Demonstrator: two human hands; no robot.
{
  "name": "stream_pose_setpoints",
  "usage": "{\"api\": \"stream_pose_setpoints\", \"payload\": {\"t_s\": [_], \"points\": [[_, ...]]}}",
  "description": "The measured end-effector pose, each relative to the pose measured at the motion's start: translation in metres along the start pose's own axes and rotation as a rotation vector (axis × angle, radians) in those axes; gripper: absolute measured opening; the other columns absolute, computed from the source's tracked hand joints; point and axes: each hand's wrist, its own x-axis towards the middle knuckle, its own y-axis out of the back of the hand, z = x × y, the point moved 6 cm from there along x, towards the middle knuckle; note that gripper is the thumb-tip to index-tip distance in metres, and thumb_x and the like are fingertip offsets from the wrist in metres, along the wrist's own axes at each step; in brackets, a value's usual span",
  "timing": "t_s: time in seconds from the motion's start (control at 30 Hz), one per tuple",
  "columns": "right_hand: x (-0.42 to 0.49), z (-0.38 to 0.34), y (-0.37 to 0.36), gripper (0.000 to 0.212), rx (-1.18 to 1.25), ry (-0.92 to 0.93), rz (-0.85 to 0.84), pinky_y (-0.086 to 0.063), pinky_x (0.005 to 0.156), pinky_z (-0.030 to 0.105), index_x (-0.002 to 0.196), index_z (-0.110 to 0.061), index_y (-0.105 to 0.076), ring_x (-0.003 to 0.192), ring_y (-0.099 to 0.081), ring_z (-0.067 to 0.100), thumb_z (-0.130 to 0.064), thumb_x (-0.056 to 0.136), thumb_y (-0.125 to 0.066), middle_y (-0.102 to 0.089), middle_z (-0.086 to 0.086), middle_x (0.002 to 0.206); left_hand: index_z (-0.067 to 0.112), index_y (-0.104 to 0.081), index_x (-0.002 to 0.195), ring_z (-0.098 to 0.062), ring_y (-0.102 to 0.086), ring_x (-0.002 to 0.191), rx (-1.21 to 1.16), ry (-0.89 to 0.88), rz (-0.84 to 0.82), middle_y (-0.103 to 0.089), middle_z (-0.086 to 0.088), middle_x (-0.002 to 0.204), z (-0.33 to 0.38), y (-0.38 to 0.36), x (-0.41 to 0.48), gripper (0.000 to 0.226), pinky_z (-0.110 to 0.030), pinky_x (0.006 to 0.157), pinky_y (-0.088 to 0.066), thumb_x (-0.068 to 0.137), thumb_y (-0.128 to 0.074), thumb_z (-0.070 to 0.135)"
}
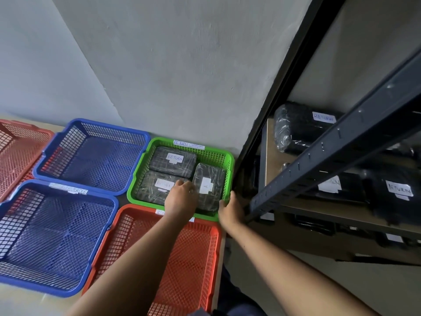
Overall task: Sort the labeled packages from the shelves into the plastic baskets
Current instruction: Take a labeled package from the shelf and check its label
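Two bare forearms are seen coming up from 6 o'clock over a red basket (182, 258). Its white label is mostly hidden under the left wrist. The paper on the near blue basket (57, 236) is too blurred to be read.

The left hand (181, 197) is laid on the packages in the green basket (139, 169), which sits at 12 o'clock from the red one. Its fingers are blurred, so it cannot be told if anything is gripped. The right hand (230, 210) is wrapped round the green basket's corner at 5 o'clock, thumb over the rim.

"RETURN OVERDUE" is written on the green basket's tag (189, 144). Inside, the far package (173, 161) at 11 o'clock is marked "RETURN". The near package (155, 188) at 7 o'clock has its label partly covered. The side package (209, 181) at 3 o'clock shows an "A". On the dark shelf (341, 151) at 3 o'clock, more shelf packages (303, 128) are marked "RETURN".
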Motion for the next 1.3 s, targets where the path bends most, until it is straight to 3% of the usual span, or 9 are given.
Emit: {"api": "stream_pose_setpoints", "payload": {"t_s": [0.13,0.27,0.43,0.67,0.8,0.9,1.03,1.3], "points": [[-0.023,-0.011,0.011,0.069,0.04,0.057,0.06,-0.048,0.11,0.038,0.166,-0.022,-0.026,0.144,-0.051,0.027,-0.025,0.106,-0.06,-0.04,0.003,0.166,0.028,-0.071,0.107,-0.017,-0.064,0.086,0.023,-0.047,0.003,-0.058,0.008,0.111,-0.007,0.012,-0.02,0.017,-0.039,0.073,-0.061,0.104,-0.057,0.037],[-0.055,-0.021,0.031,0.068,-0.035,0.142,0.123,-0.048,0.095,0.028,0.164,-0.025,-0.03,0.138,-0.054,0.023,-0.024,0.105,-0.062,-0.041,0.0,0.162,0.028,-0.073,0.106,-0.016,-0.065,0.09,0.027,-0.127,0.026,-0.063,0.007,0.108,-0.009,0.023,-0.046,0.02,-0.043,0.082,-0.062,0.103,-0.056,0.038],[-0.096,-0.013,0.059,0.04,-0.099,0.328,0.204,-0.052,0.091,0.029,0.14,-0.023,-0.057,0.119,-0.064,0.02,-0.021,0.101,-0.065,-0.058,-0.001,0.135,0.032,-0.07,0.095,-0.013,-0.064,0.093,0.023,-0.287,0.013,-0.065,0.015,0.101,0.003,0.03,-0.09,0.011,-0.041,0.085,-0.058,0.099,-0.06,0.034],[-0.152,0.023,0.12,0.024,-0.069,0.423,0.39,-0.053,0.079,0.031,0.122,-0.029,-0.066,0.101,-0.064,0.012,-0.026,0.099,-0.066,-0.063,-0.011,0.111,0.036,-0.072,0.11,-0.007,-0.062,0.101,0.092,-0.504,-0.065,-0.066,0.019,0.112,0.046,0.025,-0.149,0.025,-0.037,0.09,-0.053,0.104,-0.051,0.049],[-0.173,0.036,0.17,0.028,-0.136,0.503,0.508,-0.056,0.087,0.039,0.123,-0.032,-0.065,0.105,-0.061,0.011,-0.03,0.096,-0.068,-0.062,-0.014,0.11,0.037,-0.072,0.109,-0.011,-0.063,0.1,0.088,-0.575,-0.067,-0.065,0.019,0.107,0.087,0.03,-0.176,0.025,-0.04,0.092,-0.05,0.104,-0.051,0.048],[-0.186,0.045,0.213,0.028,-0.122,0.517,0.602,-0.05,0.093,0.038,0.124,-0.034,-0.064,0.108,-0.057,0.008,-0.031,0.096,-0.068,-0.061,-0.017,0.111,0.037,-0.07,0.103,-0.01,-0.062,0.096,0.031,-0.629,-0.067,-0.063,0.02,0.103,0.125,0.029,-0.195,0.019,-0.04,0.09,-0.052,0.104,-0.052,0.044],[-0.207,0.061,0.276,0.027,-0.132,0.568,0.754,-0.047,0.092,0.037,0.12,-0.035,-0.064,0.109,-0.058,0.006,-0.032,0.094,-0.069,-0.061,-0.02,0.109,0.045,-0.063,0.095,-0.005,-0.06,0.093,-0.052,-0.701,-0.039,-0.06,0.024,0.096,0.177,0.018,-0.22,0.011,-0.033,0.086,-0.053,0.103,-0.056,0.045],[-0.261,0.123,0.43,0.031,-0.216,0.76,0.892,-0.051,0.092,0.041,0.122,-0.029,-0.064,0.11,-0.058,0.012,-0.032,0.092,-0.068,-0.062,-0.013,0.113,0.042,-0.069,0.101,-0.001,-0.056,0.101,-0.168,-0.822,0.065,-0.061,0.026,0.101,0.317,-0.026,-0.297,0.01,-0.04,0.094,-0.055,0.102,-0.059,0.042]]}}
